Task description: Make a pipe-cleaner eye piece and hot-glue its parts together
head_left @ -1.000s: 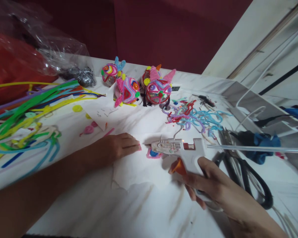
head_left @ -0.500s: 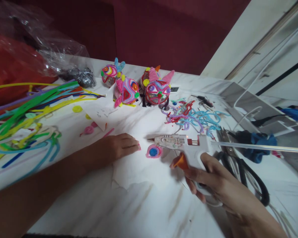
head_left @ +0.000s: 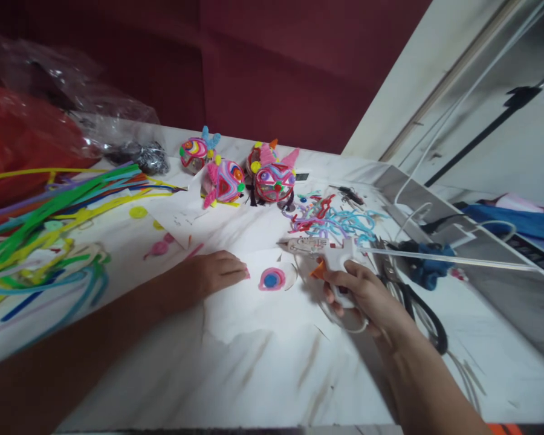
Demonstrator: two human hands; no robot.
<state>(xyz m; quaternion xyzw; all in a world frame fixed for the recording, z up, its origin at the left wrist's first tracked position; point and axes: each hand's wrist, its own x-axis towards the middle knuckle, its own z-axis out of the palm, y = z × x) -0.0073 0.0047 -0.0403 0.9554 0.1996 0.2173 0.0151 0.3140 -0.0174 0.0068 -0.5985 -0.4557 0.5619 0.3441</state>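
Note:
My right hand (head_left: 360, 293) is wrapped round the handle of a white hot glue gun (head_left: 310, 246). The gun has an orange trigger, and a long glue stick (head_left: 444, 258) juts from its back. Its nozzle points left, above the paper. Below it lies a coiled pink and purple pipe-cleaner shape (head_left: 272, 279) with a blue round centre. My left hand (head_left: 217, 270) rests on the white paper (head_left: 245, 314) left of that coil, fingers pressed together. A bit of pink pipe cleaner (head_left: 246, 273) shows at its fingertips; the rest is hidden.
Several decorated fish-like balls (head_left: 274, 181) stand at the back. Coloured pipe cleaners (head_left: 68, 211) lie left, and a tangle of cut pieces (head_left: 340, 220) sits behind the glue gun. Scissors (head_left: 421, 314) lie right of my right hand. A clear plastic bag (head_left: 95, 103) is at back left.
My right hand has drawn the glue gun away from the coil, backward over the table, so the coil shows more fully. My left hand stays about where it was. The view has shifted slightly.

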